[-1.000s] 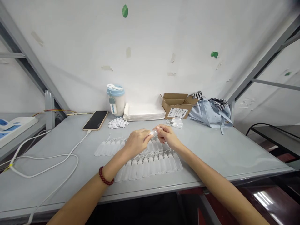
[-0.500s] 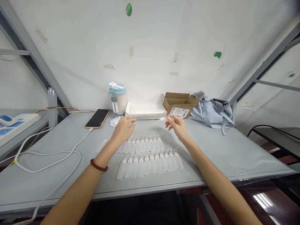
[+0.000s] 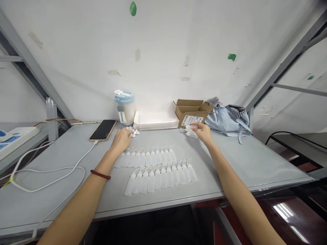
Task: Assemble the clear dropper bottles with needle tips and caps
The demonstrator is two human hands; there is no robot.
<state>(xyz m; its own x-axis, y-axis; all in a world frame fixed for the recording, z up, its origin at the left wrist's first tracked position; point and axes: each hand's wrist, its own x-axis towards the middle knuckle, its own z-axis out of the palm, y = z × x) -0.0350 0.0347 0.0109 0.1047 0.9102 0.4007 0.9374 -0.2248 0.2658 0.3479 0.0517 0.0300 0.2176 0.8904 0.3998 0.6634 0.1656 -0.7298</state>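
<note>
My left hand (image 3: 123, 139) reaches to a pile of small white caps (image 3: 135, 132) beside the cup, its curled fingertips touching them. Whether a cap is between those fingers is hidden. Just in front of the cardboard box, the fingers of my right hand (image 3: 203, 132) are closed on a small translucent plastic bottle (image 3: 191, 131). Thin strands show at its left, and its outline is blurred. Between my forearms, similar flat bottles with thin curved tails lie side by side in a back row (image 3: 149, 158) and a front row (image 3: 157, 178).
A blue-lidded cup (image 3: 126, 110), a phone (image 3: 103, 130) on a white charging cable (image 3: 81, 154), and a white stack of flat packs (image 3: 155, 120) line the back. An open cardboard box (image 3: 191, 110) and a light blue cloth bag (image 3: 226, 120) stand at the back right.
My left hand has moved left and down onto the pile of white caps, its fingers curling. My right hand has shifted slightly right with the bottle. The view has turned a little.
</note>
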